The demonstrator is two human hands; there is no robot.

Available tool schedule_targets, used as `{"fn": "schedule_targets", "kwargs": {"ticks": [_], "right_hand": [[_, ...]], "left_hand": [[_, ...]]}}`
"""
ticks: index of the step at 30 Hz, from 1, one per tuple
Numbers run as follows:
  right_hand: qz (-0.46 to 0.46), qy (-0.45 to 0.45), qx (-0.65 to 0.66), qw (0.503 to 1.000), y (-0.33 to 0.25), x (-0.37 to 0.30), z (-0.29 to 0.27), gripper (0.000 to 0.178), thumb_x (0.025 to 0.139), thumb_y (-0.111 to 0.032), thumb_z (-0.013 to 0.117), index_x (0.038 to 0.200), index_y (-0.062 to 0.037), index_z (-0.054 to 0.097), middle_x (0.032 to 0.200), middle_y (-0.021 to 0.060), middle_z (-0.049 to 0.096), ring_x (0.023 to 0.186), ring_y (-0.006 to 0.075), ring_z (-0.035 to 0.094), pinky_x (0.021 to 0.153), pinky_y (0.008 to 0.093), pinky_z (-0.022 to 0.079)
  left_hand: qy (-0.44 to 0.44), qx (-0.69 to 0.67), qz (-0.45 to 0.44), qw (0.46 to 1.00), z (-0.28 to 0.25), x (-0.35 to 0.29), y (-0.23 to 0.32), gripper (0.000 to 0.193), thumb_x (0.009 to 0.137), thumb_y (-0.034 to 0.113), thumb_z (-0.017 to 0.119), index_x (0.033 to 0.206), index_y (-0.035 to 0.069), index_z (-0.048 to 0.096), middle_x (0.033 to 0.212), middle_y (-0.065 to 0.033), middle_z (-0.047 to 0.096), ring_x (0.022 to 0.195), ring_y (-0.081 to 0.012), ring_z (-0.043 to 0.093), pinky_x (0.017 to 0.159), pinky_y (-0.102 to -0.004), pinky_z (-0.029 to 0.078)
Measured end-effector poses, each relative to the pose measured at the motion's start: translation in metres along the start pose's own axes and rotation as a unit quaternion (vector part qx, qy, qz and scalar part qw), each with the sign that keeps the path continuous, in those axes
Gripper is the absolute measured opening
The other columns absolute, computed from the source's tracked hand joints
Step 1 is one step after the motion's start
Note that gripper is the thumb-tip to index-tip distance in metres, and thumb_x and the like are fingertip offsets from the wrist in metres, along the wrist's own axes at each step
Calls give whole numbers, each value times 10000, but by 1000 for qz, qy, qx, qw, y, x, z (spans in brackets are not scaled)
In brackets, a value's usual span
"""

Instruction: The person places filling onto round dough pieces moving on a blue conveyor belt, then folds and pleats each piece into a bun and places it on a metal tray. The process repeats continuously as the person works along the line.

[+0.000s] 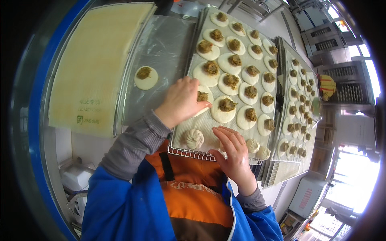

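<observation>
My left hand (183,100) is curled around the left side of a flat dough round (208,93) topped with brown filling. Its thumb presses near the filling and part of the round is hidden under the hand. My right hand (235,154) hovers with fingers and thumb apart at the tray's near edge, partly covering a pleated bun (222,148). Another pleated bun (194,139) sits to its left, and two more, including one closed bun (252,146), sit to its right. Rows of filled dough rounds (231,81) cover the mesh-lined wire tray (189,152).
One filled dough round (146,78) lies apart on a grey plastic-covered surface (161,44). At the left is a pale yellow sheet (96,60) on a rack. A second tray (283,166) of filled rounds stands at the right. Oven-like equipment (348,80) lies beyond.
</observation>
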State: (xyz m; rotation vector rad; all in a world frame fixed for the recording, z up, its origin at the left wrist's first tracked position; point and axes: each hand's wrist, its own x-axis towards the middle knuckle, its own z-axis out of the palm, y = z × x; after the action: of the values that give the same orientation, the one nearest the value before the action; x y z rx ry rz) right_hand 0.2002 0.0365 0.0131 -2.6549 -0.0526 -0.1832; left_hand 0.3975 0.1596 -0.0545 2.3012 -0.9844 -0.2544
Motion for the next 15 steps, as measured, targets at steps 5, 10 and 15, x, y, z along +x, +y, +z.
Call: {"fn": "schedule_targets", "kwargs": {"ticks": [5, 10, 15], "right_hand": [[58, 109, 3, 992, 22, -14, -20, 521, 755, 3, 756, 1255, -22, 608, 1136, 167, 668, 1039, 354, 639, 877, 440, 511], [46, 115, 0, 992, 31, -19, -25, 426, 771, 4, 741, 1184, -33, 644, 1090, 142, 681, 1005, 334, 646, 836, 422, 510], [43, 136, 51, 988, 17, -21, -24, 378, 771, 7, 742, 1139, -43, 670, 1022, 126, 693, 935, 317, 654, 791, 417, 509]], "left_hand": [[17, -56, 77, 995, -1, -5, 3, 475, 747, 262, 853, 1003, 32, 525, 1042, -160, 617, 969, -355, 624, 813, -434, 498], [-9, -249, 13, 968, -7, -29, 7, 568, 811, 170, 828, 1264, -1, 531, 1132, -134, 660, 1068, -260, 647, 900, -362, 539], [-31, -673, -195, 713, -41, -66, 2, 449, 1003, 228, 621, 1370, 8, 487, 1228, -141, 647, 998, -225, 697, 906, -371, 581]]}}
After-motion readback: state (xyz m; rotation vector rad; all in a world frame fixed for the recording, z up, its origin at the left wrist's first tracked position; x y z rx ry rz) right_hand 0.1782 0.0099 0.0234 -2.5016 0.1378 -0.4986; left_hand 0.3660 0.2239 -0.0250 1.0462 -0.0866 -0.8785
